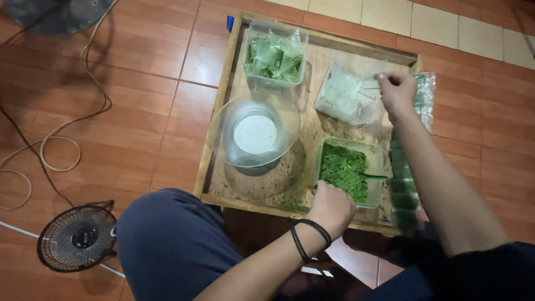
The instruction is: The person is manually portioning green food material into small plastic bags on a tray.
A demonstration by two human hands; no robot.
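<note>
Wooden tray point(214, 139), left hand point(332, 209) gripping green-powder tub point(348, 171), right hand point(397, 92) pinching empty bags point(348, 96)

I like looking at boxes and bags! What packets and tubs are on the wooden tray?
Clear square plastic tub of green powder: front right, by left hand.
Clear plastic tub of folded green packets: back left.
Clear bag of empty small bags: back right, under right hand.
Strip of green-filled packets: right edge.
</note>
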